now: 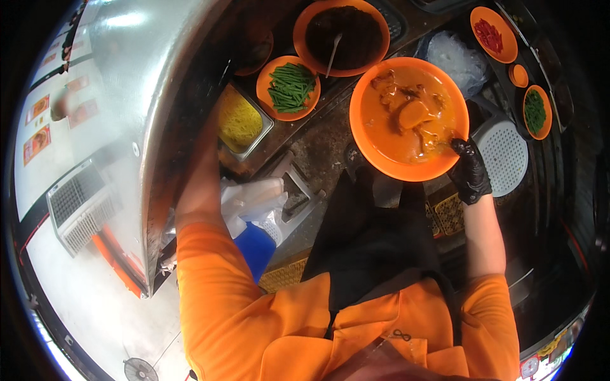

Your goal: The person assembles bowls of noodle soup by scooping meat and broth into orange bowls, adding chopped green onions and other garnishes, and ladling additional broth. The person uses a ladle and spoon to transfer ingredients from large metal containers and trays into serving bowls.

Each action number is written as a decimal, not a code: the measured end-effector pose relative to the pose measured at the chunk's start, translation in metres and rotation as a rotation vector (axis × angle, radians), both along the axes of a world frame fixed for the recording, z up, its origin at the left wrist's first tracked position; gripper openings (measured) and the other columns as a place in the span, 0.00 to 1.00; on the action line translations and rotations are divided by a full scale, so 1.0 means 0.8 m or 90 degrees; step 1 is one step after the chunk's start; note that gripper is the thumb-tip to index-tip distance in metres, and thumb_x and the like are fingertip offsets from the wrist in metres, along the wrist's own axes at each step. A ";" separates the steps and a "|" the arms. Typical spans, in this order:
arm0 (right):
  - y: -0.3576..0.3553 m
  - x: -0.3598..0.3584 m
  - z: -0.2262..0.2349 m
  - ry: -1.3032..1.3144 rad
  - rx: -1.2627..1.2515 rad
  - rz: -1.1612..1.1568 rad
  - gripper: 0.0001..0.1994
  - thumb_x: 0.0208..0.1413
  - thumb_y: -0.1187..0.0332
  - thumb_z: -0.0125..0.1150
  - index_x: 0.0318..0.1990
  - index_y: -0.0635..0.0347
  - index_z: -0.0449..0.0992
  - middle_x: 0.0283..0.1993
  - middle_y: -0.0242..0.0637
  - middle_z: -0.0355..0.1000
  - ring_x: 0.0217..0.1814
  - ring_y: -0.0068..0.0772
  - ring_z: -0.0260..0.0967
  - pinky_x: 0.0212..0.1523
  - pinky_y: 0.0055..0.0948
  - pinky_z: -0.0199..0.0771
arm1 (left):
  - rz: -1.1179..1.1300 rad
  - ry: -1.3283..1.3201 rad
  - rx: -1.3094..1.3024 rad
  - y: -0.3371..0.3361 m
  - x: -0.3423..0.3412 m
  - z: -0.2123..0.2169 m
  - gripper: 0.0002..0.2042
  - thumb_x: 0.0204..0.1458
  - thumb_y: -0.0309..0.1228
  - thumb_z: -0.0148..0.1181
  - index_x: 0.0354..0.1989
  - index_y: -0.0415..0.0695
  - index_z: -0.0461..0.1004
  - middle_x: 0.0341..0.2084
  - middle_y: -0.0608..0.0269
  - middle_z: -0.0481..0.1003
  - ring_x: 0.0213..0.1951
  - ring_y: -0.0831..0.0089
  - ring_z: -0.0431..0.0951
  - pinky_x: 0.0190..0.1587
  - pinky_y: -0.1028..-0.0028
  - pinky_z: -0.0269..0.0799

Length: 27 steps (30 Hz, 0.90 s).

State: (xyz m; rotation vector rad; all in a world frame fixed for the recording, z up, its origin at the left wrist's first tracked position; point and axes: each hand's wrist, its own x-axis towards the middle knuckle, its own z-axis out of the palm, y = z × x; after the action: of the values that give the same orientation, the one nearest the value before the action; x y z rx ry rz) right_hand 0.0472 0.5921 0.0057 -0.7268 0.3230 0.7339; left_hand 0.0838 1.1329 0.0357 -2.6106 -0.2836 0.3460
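Observation:
My right hand (pixel 471 170), in a black glove, is closed on the near right rim of a large orange bowl (pixel 400 172). Orange-red broth (pixel 387 143) with chunks of food fills much of it, and the bowl is held up in front of my body. My left forearm (pixel 202 174) reaches forward beside the steel panel (pixel 155 95); the hand itself is lost in the dark behind it. Closest to that arm is a metal tray (pixel 257 142) of yellow food that looks shredded. Cut green beans (pixel 292 87) lie on an orange plate (pixel 289 117) farther on.
Beyond the beans stands an orange bowl (pixel 299 35) of dark food with a spoon (pixel 333 54). At the right are dishes of red slices (pixel 488 36) and chopped greens (pixel 535 111), a clear plastic bag (pixel 452 58) and a white perforated stool (pixel 505 159). Another stool (pixel 305 203) stands below the counter.

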 end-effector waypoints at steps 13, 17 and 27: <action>0.017 -0.005 -0.027 -0.015 -0.045 0.014 0.29 0.53 0.69 0.62 0.62 0.66 0.61 0.57 0.39 0.67 0.60 0.30 0.64 0.62 0.30 0.62 | -0.006 -0.006 -0.088 0.104 0.009 -0.034 0.15 0.58 0.31 0.44 0.49 0.48 0.74 0.45 0.52 0.75 0.47 0.54 0.76 0.47 0.59 0.73; 0.051 0.001 -0.010 -0.015 -0.021 0.012 0.29 0.54 0.70 0.60 0.63 0.66 0.59 0.57 0.38 0.67 0.60 0.29 0.64 0.61 0.29 0.63 | 0.298 0.047 -0.033 0.083 -0.007 0.003 0.16 0.60 0.34 0.43 0.52 0.47 0.73 0.47 0.51 0.75 0.49 0.54 0.75 0.50 0.60 0.70; 0.089 0.031 -0.012 0.027 0.008 0.047 0.27 0.56 0.69 0.60 0.64 0.58 0.61 0.56 0.36 0.69 0.56 0.29 0.68 0.58 0.30 0.69 | 0.229 -0.255 -0.330 0.099 -0.100 0.029 0.19 0.61 0.37 0.47 0.56 0.44 0.71 0.46 0.53 0.76 0.49 0.61 0.76 0.50 0.67 0.67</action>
State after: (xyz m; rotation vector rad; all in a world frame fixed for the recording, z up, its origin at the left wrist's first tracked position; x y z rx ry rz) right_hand 0.0721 0.6633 -0.0043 -0.7147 0.3314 0.8221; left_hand 0.0042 1.2120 0.0589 -3.1258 -0.9133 -0.0005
